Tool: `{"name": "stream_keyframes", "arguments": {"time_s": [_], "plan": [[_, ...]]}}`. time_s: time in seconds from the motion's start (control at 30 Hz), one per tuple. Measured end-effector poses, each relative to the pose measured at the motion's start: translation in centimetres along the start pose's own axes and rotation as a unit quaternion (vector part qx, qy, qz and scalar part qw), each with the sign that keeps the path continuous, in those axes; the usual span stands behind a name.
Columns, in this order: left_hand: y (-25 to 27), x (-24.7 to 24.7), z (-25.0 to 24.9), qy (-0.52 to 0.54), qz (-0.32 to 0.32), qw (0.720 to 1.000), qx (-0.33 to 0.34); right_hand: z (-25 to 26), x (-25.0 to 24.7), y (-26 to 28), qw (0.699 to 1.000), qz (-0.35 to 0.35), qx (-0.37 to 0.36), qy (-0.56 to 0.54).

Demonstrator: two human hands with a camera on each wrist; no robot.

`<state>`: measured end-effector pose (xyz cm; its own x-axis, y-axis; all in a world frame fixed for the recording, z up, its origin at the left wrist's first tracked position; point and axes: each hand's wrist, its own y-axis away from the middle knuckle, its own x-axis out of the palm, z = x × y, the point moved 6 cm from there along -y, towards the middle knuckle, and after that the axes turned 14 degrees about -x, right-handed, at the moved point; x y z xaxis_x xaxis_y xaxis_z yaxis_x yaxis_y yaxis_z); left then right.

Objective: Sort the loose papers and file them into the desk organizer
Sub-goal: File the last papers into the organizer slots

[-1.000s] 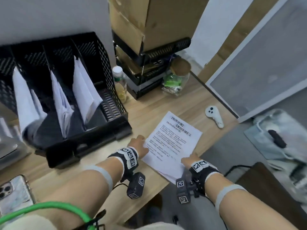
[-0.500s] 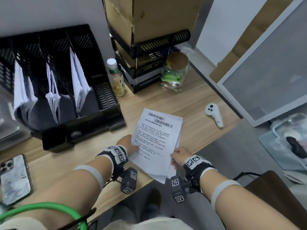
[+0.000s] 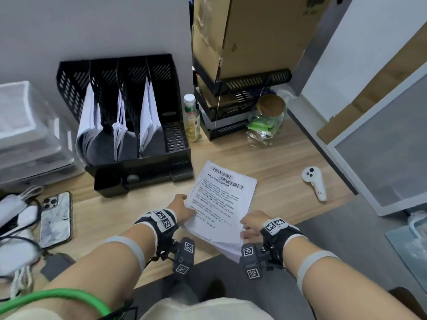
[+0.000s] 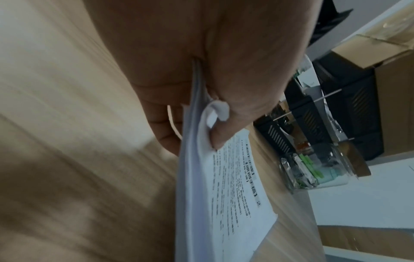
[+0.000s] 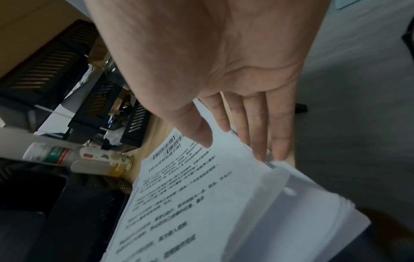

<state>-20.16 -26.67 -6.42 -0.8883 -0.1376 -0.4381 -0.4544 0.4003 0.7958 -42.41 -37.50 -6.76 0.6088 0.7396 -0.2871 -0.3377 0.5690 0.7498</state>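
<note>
A stack of printed white papers [image 3: 221, 204] lies on the wooden desk [image 3: 265, 162], its near corner past the desk's front edge. My left hand [image 3: 182, 209] pinches the stack's left edge, thumb on top and fingers underneath, as the left wrist view shows with the papers [image 4: 224, 203] and hand [image 4: 201, 115]. My right hand [image 3: 250, 226] holds the right edge, where its thumb rests on the top sheet [image 5: 190, 195] and the sheets fan apart below the hand [image 5: 224, 138]. The black mesh organizer [image 3: 147, 172] stands behind, three slots holding white sheets and the rightmost slot empty.
A small bottle [image 3: 191, 118] and a glass jar [image 3: 268, 118] stand behind the papers, beside black trays with cardboard boxes [image 3: 242, 84]. A white controller [image 3: 315, 183] lies to the right. A phone [image 3: 55, 220], cables [image 3: 16, 209] and clear plastic boxes [image 3: 25, 135] fill the left.
Both hands have closed in on the stack's side edges and gathered it. The right hand has slid up the right edge and lifted the top sheets. The head view has pulled back.
</note>
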Motion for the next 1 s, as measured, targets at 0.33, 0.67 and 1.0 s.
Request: {"name": "stream_keyframes", "arguments": {"time_s": [0.33, 0.67, 1.0], "plan": [[6.0, -3.3, -7.2, -0.001, -0.054, 0.963, 0.264, 11.3, 0.9, 1.8, 0.987, 0.060, -0.137, -0.065], [7.5, -6.0, -8.9, 0.048, -0.076, 0.936, 0.341, 24.1, 1.0, 3.5, 0.942, -0.033, -0.316, 0.109], [2.1, -13.0, -9.3, 0.036, -0.077, 0.968, 0.236, 32.9, 4.1, 6.7, 0.834, -0.056, -0.507, 0.209]]}}
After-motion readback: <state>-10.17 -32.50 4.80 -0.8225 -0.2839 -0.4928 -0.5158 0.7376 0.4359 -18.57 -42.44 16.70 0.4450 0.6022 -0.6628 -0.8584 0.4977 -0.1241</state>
